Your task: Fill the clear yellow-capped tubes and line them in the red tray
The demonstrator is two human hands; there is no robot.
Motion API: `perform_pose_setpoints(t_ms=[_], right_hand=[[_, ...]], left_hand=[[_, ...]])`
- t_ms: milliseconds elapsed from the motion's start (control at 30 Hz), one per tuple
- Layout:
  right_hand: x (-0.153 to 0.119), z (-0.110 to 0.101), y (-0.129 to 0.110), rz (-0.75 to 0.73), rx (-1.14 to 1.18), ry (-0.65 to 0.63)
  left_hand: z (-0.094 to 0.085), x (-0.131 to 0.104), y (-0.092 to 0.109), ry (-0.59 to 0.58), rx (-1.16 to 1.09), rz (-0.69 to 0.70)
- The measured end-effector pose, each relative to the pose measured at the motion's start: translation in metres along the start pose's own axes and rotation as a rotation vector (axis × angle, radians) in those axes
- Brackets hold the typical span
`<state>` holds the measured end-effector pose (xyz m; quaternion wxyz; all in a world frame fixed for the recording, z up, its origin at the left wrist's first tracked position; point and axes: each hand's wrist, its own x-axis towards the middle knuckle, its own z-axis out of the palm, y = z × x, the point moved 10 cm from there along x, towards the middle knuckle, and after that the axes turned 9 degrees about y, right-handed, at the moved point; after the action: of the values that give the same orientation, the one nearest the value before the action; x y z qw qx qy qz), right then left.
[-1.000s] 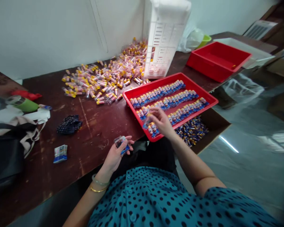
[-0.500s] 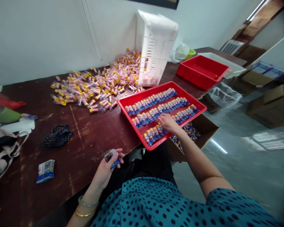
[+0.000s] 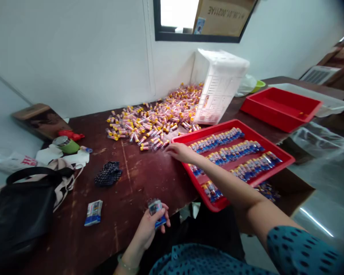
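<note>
My left hand (image 3: 153, 223) holds a small blue-and-clear packet (image 3: 157, 212) between thumb and fingers, low over the table's front edge. My right hand (image 3: 180, 152) reaches over the left rim of the red tray (image 3: 215, 206), fingertips near the pile's front edge; whether they pinch anything is too blurred to tell. Rows of blue-based wrapped tubes (image 3: 223, 139) with yellow tops fill the tray, partly hidden by my right forearm. Behind my hand spreads a heap of pink, yellow-capped wrapped tubes (image 3: 160, 118). A similar blue-and-white packet (image 3: 93, 212) lies on the table at left.
A white basket (image 3: 220, 84) stands tipped on end by the heap. Another red tray (image 3: 278, 109) sits at back right. Dark cloth (image 3: 108, 173), a green-bodied container (image 3: 67, 145) and a black bag (image 3: 25, 210) lie left. An open carton (image 3: 292, 187) is below the tray.
The view has swung left. My right hand has left the tray's front rows and moved over its left rim toward the heap. My left hand still holds the packet.
</note>
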<state>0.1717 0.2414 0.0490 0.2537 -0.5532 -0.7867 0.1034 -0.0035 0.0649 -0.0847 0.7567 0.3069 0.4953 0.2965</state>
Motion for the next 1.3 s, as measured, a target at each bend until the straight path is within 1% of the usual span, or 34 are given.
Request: perform_pose_setpoints(t_ms=[33,100,133,200,233,300,400,500,567,633,700,733,833,900,1000,1100,1167,1233,1300], right_hand=[[0.027,0.027,-0.015,-0.034,-0.018,-0.057],[0.071,0.068,-0.036,-0.040,-0.035,-0.069],[0.087,0.085,-0.042,-0.031,-0.046,-0.070],[0.105,0.107,-0.049,0.001,-0.057,-0.059],[0.108,0.114,-0.050,0.018,-0.059,-0.059],[0.105,0.123,-0.050,0.048,-0.048,-0.076],[0.081,0.127,-0.053,0.059,0.023,-0.156],[0.034,0.119,-0.068,0.033,0.151,-0.260],[-0.008,0.107,-0.085,0.026,0.337,-0.331],[-0.048,0.091,-0.104,0.047,0.602,-0.369],[-0.079,0.075,-0.113,0.112,0.788,-0.322],[-0.089,0.068,-0.111,0.155,0.818,-0.275],[-0.108,0.053,-0.097,0.267,0.811,-0.145],[-0.115,0.046,-0.091,0.286,0.801,-0.131],[-0.125,0.029,-0.080,0.312,0.794,-0.079],[-0.139,0.014,-0.063,0.426,0.846,-0.039],[-0.149,0.005,-0.053,0.470,0.877,-0.026],[-0.155,-0.009,-0.045,0.444,0.873,0.031],[-0.161,-0.024,-0.036,0.425,0.899,0.118]], left_hand=[[0.000,-0.002,-0.001,-0.009,0.021,0.002],[-0.002,-0.007,0.000,-0.009,0.062,0.019],[-0.005,-0.011,0.002,0.003,0.075,0.032],[-0.015,-0.019,0.010,0.049,0.062,0.068],[-0.022,-0.023,0.015,0.085,0.033,0.089],[-0.041,-0.028,0.026,0.170,-0.057,0.124],[-0.065,-0.030,0.038,0.262,-0.151,0.140],[-0.075,-0.025,0.047,0.330,-0.132,0.194],[-0.073,-0.022,0.053,0.384,-0.139,0.249],[-0.063,-0.019,0.054,0.414,-0.179,0.277],[-0.048,-0.018,0.052,0.408,-0.232,0.284],[-0.039,-0.018,0.051,0.382,-0.245,0.282],[-0.014,-0.018,0.043,0.251,-0.201,0.239],[-0.004,-0.018,0.036,0.180,-0.112,0.190],[0.002,-0.020,0.029,0.137,0.000,0.172],[0.006,-0.022,0.028,0.124,0.066,0.220],[0.009,-0.023,0.029,0.117,0.108,0.254],[0.013,-0.023,0.028,0.096,0.152,0.264],[0.019,-0.022,0.027,0.070,0.188,0.257]])
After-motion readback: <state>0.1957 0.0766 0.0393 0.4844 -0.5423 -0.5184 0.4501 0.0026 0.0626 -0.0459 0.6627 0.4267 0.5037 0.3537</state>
